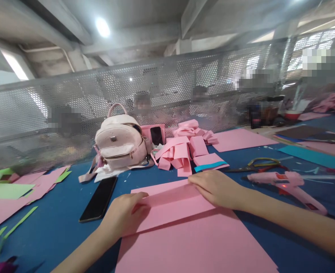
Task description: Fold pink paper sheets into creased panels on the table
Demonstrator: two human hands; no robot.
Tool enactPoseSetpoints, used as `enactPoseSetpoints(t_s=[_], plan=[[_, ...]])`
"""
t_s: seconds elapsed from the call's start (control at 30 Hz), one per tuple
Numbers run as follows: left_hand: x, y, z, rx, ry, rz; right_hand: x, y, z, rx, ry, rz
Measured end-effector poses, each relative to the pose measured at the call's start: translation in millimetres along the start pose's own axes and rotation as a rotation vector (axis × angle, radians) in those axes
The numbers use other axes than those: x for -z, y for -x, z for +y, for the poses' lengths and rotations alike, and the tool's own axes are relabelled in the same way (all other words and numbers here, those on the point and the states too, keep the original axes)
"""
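A large pink sheet of paper point(167, 220) lies in front of me with its far part folded over toward me. My left hand point(129, 212) grips the left end of the folded part, thumb on top and fingers curled. At the far right edge, my right hand point(213, 187) has its fingers pressed together on the same sheet. Beneath the fold, more pink paper point(196, 250) spreads toward me. A black phone point(98, 199) rests just left of my left hand. Right of my right forearm lies a pink hot glue gun point(284, 180), its small red light lit.
Folded pink paper pieces point(181, 155) are heaped beyond my hands, beside a cream backpack point(119, 142). Scissors point(258, 165) lie near the glue gun. Pink and green paper point(42, 182) covers the left side. A perforated metal screen point(167, 83) runs along the back; people sit behind it.
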State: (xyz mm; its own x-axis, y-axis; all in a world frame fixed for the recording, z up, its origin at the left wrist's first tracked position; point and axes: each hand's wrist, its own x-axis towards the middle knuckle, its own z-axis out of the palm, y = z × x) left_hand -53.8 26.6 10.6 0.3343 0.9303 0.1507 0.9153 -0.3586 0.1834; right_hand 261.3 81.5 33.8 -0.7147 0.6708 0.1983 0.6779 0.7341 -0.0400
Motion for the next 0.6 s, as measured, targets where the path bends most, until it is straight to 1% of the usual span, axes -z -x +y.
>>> enactPoseSetpoints(t_s=[0.1,0.17,0.23,0.3,0.33,0.4,0.47,0.53,0.6], plan=[[1.3,-5,10,0.013,0.134,-0.039,4,2,2,-0.028,0.045,0.052],[-1.5,-7,18,-0.006,0.155,-0.043,-2,3,1,0.009,0.126,0.134],[-7.7,-9,26,-0.062,0.09,-0.022,-14,4,-3,0.087,0.247,0.222],[-15.2,-12,31,-0.163,-0.014,0.031,-28,5,-7,0.153,0.332,0.263],[-18.7,-13,32,-0.223,-0.064,0.07,-34,6,-8,0.178,0.334,0.265],[-24.2,-15,34,-0.328,-0.138,0.157,-44,7,-10,0.219,0.262,0.238],[-27.4,-15,34,-0.393,-0.145,0.191,-49,8,-10,0.225,0.125,0.18],[-29.4,-13,33,-0.408,-0.099,0.144,-49,9,-7,0.191,-0.016,0.124],[-31.5,-10,31,-0.388,-0.041,0.056,-47,10,-4,0.157,-0.119,0.079]])
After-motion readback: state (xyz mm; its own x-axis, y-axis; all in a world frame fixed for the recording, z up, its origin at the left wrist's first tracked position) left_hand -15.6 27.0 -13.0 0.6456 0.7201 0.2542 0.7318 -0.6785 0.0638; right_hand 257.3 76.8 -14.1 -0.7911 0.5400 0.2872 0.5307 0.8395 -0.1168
